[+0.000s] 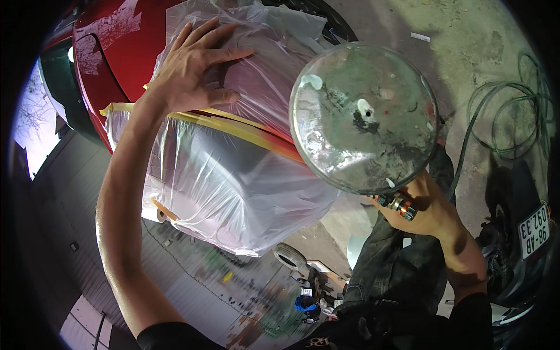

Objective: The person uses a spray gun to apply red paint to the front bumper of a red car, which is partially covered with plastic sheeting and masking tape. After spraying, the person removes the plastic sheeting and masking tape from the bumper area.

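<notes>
My left hand (195,67) lies spread, fingers apart, on clear plastic film (262,76) over a red car panel (131,49). Yellow masking tape (233,127) edges a narrow red strip left bare between this film and a lower plastic sheet (251,186). In front of me, at the right, my right hand (429,204) is closed around a paint spray gun (402,207). Its round, paint-stained cup lid (361,137) faces up, close to the camera, and hides the far end of the strip. Most of the gun's body and my right fingers are hidden too.
A green hose (501,116) lies coiled on the concrete floor at the right and runs toward my right hand. At the right edge stands a motorbike with a white plate (534,231). Behind the covered part are a tyre (290,258) and small clutter (309,300).
</notes>
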The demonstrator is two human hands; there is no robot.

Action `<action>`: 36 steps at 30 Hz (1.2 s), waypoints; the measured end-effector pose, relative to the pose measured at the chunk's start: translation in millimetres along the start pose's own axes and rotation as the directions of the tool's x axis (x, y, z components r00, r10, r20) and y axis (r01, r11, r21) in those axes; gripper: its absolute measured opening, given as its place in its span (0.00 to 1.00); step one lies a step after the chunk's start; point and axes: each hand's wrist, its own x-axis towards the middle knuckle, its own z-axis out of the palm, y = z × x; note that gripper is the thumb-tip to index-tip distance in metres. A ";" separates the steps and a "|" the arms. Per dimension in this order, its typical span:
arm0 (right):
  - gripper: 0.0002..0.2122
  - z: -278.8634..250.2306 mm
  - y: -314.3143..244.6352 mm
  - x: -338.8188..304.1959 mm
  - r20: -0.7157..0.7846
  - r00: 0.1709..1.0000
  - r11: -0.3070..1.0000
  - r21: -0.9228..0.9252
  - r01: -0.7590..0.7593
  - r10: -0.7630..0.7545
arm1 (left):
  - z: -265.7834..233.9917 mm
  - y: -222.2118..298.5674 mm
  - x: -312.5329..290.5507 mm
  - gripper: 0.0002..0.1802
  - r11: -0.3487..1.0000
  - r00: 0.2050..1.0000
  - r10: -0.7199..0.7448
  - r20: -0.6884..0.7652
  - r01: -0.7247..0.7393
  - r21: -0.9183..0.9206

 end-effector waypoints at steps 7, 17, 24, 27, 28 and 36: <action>0.20 3.2 0.1 -4.4 -0.003 0.998 0.998 0.008 -0.058 0.058 | 2.1 2.7 -0.5 0.49 0.999 1.000 0.005 -0.017 -0.004 0.032; 0.16 -1.1 -6.7 -11.8 0.116 0.909 0.912 -0.155 -0.381 0.400 | 6.0 14.6 7.4 0.52 0.998 0.999 -0.029 -0.031 0.031 0.059; 0.22 11.9 12.3 -15.4 -0.014 1.000 1.000 -0.009 -0.010 0.010 | 13.5 8.0 10.4 0.50 0.996 0.996 0.024 -0.086 -0.016 0.087; 0.20 12.2 11.6 -14.2 -0.036 0.999 1.000 -0.003 0.014 -0.014 | 12.3 7.1 11.5 0.50 0.995 0.997 0.042 -0.066 -0.036 0.090; 0.19 12.9 12.5 -14.4 -0.050 0.998 1.000 -0.007 0.027 -0.027 | 12.7 6.8 11.1 0.50 0.996 0.997 0.040 -0.060 -0.035 0.082; 0.17 10.3 23.1 -19.1 -0.017 1.000 1.000 0.000 -0.015 0.015 | 9.8 4.8 14.0 0.55 0.991 0.997 0.074 -0.021 -0.071 0.116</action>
